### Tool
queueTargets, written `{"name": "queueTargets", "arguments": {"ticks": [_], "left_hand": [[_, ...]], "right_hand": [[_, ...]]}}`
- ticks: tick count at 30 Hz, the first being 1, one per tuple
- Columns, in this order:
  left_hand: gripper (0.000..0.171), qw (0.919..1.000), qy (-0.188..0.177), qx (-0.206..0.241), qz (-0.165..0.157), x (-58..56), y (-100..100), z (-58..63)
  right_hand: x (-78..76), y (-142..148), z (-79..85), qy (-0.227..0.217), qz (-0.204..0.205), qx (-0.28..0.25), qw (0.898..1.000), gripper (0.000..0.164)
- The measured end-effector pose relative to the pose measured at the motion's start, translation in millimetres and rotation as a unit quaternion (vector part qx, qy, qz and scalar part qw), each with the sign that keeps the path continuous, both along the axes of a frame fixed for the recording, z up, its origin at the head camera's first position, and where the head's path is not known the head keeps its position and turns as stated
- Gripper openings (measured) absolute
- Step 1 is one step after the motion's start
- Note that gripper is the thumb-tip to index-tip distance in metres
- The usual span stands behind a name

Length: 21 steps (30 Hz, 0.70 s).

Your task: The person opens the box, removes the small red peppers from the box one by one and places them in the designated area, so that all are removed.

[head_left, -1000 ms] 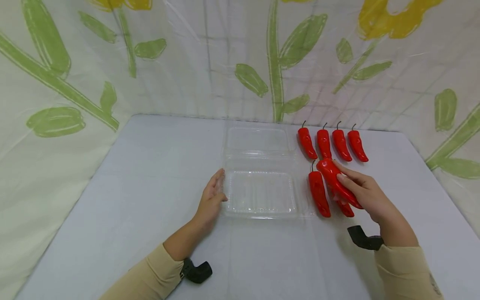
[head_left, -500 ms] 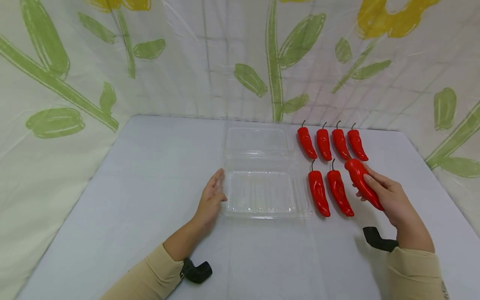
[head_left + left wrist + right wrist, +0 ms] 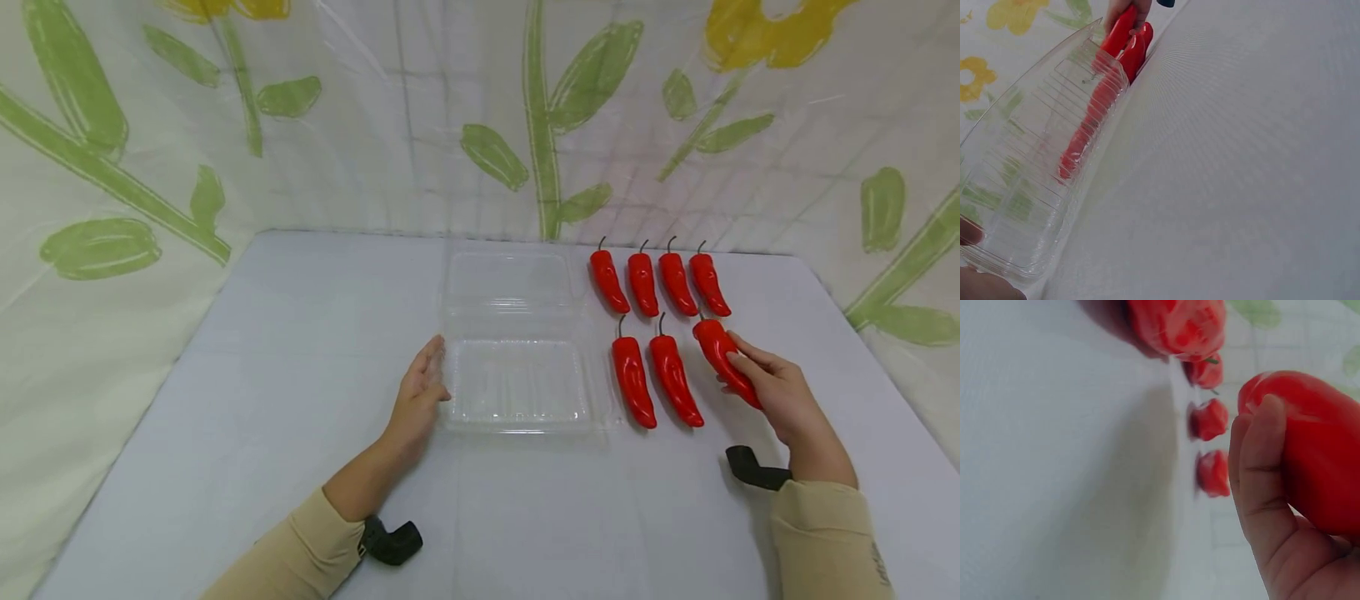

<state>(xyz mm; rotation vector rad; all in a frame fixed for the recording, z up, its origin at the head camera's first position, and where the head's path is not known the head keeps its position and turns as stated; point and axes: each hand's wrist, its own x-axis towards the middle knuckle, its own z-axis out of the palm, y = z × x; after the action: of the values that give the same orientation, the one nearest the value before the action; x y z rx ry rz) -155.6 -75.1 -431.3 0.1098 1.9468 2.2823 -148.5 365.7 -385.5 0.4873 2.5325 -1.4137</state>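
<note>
My left hand (image 3: 416, 392) grips the left edge of a clear plastic clamshell box (image 3: 517, 429), its lid laid open toward the back. In the left wrist view, the thumb (image 3: 985, 284) and a finger are at the box's rim. My right hand (image 3: 776, 387) holds a red chili pepper (image 3: 723, 360) slantwise, at the right end of the front row. In the right wrist view this pepper (image 3: 1322, 450) lies between fingers and palm. To its left lie two more red chili peppers (image 3: 633, 382), stems pointing away; whether the held one touches the table cannot be told.
Several red chili peppers (image 3: 642, 283) form a back row near the table's far edge. The table has a white cover (image 3: 525, 517). Behind it hangs a pale sheet (image 3: 360, 125) printed with flowers and leaves. Dark wrist mounts (image 3: 393, 542) sit on both wrists.
My right hand has carried the pepper rightward, from above the second front-row pepper to beside it. The left hand and box have stayed in place; the head view has shifted slightly.
</note>
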Motion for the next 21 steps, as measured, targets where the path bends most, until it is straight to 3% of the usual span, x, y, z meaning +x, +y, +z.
{"name": "queueTargets", "arguments": {"ticks": [6, 13, 21], "left_hand": [[0.08, 1.0, -0.008, 0.004, -0.003, -0.2, 0, -0.7], [0.08, 1.0, -0.006, 0.003, -0.003, -0.2, 0, -0.2], [0.08, 1.0, -0.002, 0.004, -0.002, -0.7, 0, 0.0]], "right_hand": [[-2.1, 2, -9.3, -0.016, 0.0, 0.015, 1.0, 0.065], [-2.6, 0, -15.7, -0.015, 0.008, 0.073, 0.997, 0.069], [-3.2, -4, -13.2, -0.023, 0.02, 0.101, 0.994, 0.073]]}}
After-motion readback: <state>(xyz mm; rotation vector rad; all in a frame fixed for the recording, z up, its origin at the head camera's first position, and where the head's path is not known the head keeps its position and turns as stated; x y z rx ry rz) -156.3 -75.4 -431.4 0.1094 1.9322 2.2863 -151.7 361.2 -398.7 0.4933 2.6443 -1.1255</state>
